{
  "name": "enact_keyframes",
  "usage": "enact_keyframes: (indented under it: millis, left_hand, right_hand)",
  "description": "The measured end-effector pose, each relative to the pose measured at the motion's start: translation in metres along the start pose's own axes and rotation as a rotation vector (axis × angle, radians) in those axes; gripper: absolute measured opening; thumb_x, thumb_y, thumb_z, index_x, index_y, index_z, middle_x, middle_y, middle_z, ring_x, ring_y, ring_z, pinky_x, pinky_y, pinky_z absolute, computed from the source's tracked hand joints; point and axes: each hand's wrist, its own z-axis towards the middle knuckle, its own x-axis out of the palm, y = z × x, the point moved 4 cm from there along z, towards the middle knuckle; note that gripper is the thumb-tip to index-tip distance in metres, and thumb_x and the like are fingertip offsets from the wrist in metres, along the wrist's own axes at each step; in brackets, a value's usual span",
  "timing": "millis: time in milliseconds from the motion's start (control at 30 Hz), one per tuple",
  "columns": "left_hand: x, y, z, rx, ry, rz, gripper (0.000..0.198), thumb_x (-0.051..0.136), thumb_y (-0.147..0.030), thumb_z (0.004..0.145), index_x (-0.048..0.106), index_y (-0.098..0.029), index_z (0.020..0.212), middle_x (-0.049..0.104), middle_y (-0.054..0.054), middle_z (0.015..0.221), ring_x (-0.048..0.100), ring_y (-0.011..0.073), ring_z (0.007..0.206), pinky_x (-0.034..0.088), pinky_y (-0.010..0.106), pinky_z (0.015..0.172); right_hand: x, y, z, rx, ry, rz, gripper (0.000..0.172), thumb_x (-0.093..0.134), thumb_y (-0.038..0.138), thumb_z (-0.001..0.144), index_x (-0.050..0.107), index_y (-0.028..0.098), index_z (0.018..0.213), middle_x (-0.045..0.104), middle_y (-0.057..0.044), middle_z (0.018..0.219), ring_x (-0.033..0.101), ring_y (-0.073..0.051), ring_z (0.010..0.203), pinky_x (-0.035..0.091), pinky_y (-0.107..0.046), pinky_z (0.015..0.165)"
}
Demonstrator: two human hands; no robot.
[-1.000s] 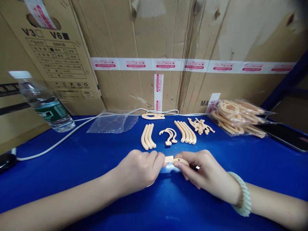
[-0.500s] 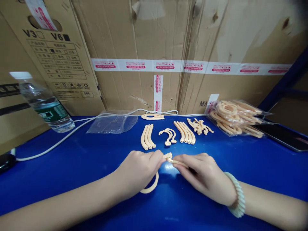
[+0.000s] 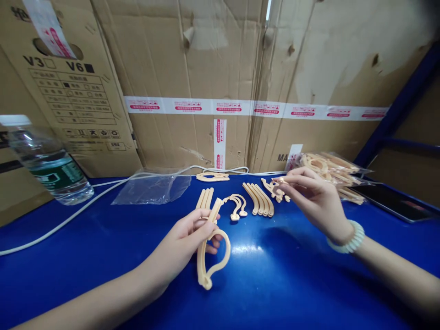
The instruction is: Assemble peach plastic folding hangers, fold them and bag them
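Bottle (image 3: 48,165), bag (image 3: 151,190), cable (image 3: 68,217), perhaps a phone (image 3: 395,201) lie clear of held loop (image 3: 205,279).

Head view, downward, near table (image 3: 103,256)

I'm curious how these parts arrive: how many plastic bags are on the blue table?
2: an empty clear bag lies at the back, left of centre, and a full bag sits behind the right hand. More may be stacked under it.
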Motion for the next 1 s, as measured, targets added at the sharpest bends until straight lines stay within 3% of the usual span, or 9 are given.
enact_keyframes:
  millis: [167, 267, 400, 467, 567, 633, 733, 867, 1000]
  left_hand:
    - [-0.005, 0.003, -0.002, 0.027, -0.022, -0.004, 0.033, 0.069, -0.044, 0.084, 0.062, -0.018, 0.104, 0.072, 0.004, 0.09, 0.069, 0.0188, 0.093, 0.051, 0.03, 0.088]
    - [-0.007, 0.004, -0.003, 0.022, -0.016, 0.006, 0.034, 0.069, -0.043, 0.084, 0.061, -0.017, 0.106, 0.074, 0.008, 0.095, 0.069, 0.022, 0.097, 0.051, 0.033, 0.09]
    - [-0.008, 0.0, -0.004, -0.004, -0.047, -0.001, 0.035, 0.07, -0.041, 0.083, 0.059, -0.017, 0.107, 0.075, 0.009, 0.096, 0.07, 0.0216, 0.093, 0.055, 0.032, 0.084]
    - [-0.007, -0.003, -0.004, -0.016, -0.077, -0.02, 0.037, 0.073, -0.039, 0.081, 0.059, -0.016, 0.106, 0.075, 0.009, 0.096, 0.07, 0.0212, 0.091, 0.056, 0.032, 0.081]
    - [-0.006, -0.006, -0.005, -0.018, -0.103, -0.054, 0.037, 0.073, -0.037, 0.081, 0.058, -0.015, 0.106, 0.074, 0.01, 0.096, 0.07, 0.0212, 0.09, 0.056, 0.034, 0.082]
    - [-0.005, -0.005, -0.005, -0.004, -0.111, -0.066, 0.036, 0.074, -0.036, 0.081, 0.057, -0.015, 0.104, 0.074, 0.009, 0.094, 0.07, 0.0202, 0.086, 0.057, 0.034, 0.08]
    - [-0.002, -0.004, -0.005, 0.026, -0.093, -0.069, 0.033, 0.074, -0.036, 0.08, 0.058, -0.015, 0.1, 0.072, 0.007, 0.089, 0.069, 0.0196, 0.082, 0.057, 0.033, 0.077]
    - [0.0, -0.004, -0.006, 0.057, -0.068, -0.064, 0.03, 0.072, -0.036, 0.081, 0.057, -0.017, 0.099, 0.071, 0.006, 0.09, 0.069, 0.0217, 0.088, 0.057, 0.035, 0.079]
    - [0.001, -0.005, -0.007, 0.061, -0.081, -0.057, 0.03, 0.069, -0.036, 0.084, 0.055, -0.017, 0.102, 0.071, 0.008, 0.095, 0.068, 0.0201, 0.089, 0.057, 0.034, 0.081]
  right_hand:
    - [0.002, -0.048, 0.005, -0.164, 0.128, -0.338, 0.022, 0.054, 0.022, 0.09, 0.076, 0.022, 0.089, 0.064, -0.009, 0.09, 0.062, -0.021, 0.081, 0.054, -0.036, 0.071]
    - [0.009, -0.074, 0.002, -0.127, 0.27, -0.449, 0.026, 0.051, 0.013, 0.085, 0.077, 0.018, 0.086, 0.067, -0.01, 0.089, 0.065, -0.021, 0.078, 0.057, -0.036, 0.074]
    - [0.01, -0.084, -0.001, -0.096, 0.305, -0.483, 0.036, 0.045, 0.001, 0.075, 0.076, 0.017, 0.086, 0.07, -0.01, 0.088, 0.067, -0.021, 0.078, 0.058, -0.036, 0.074]
    - [0.011, -0.071, -0.002, -0.097, 0.296, -0.482, 0.039, 0.042, 0.0, 0.075, 0.074, 0.015, 0.093, 0.07, -0.012, 0.093, 0.068, -0.023, 0.084, 0.058, -0.039, 0.077]
    - [0.018, -0.021, -0.009, -0.199, 0.247, -0.345, 0.039, 0.043, 0.004, 0.083, 0.067, 0.017, 0.11, 0.068, -0.012, 0.104, 0.066, -0.023, 0.095, 0.056, -0.04, 0.082]
    - [0.027, 0.023, -0.019, -0.38, 0.242, -0.193, 0.038, 0.044, 0.008, 0.086, 0.062, 0.018, 0.119, 0.067, -0.013, 0.108, 0.063, -0.023, 0.103, 0.054, -0.041, 0.087]
    - [0.046, 0.075, -0.044, -0.709, 0.437, -0.157, 0.034, 0.049, 0.02, 0.091, 0.059, 0.013, 0.123, 0.068, -0.014, 0.115, 0.055, -0.027, 0.12, 0.046, -0.046, 0.1]
    - [0.06, 0.08, -0.059, -0.827, 0.53, -0.29, 0.037, 0.043, 0.021, 0.098, 0.055, 0.006, 0.129, 0.068, -0.014, 0.122, 0.046, -0.024, 0.132, 0.033, -0.048, 0.112]
    - [0.058, 0.067, -0.054, -0.811, 0.484, -0.304, 0.028, 0.042, 0.016, 0.099, 0.061, 0.009, 0.119, 0.072, -0.011, 0.106, 0.057, -0.023, 0.118, 0.037, -0.046, 0.109]
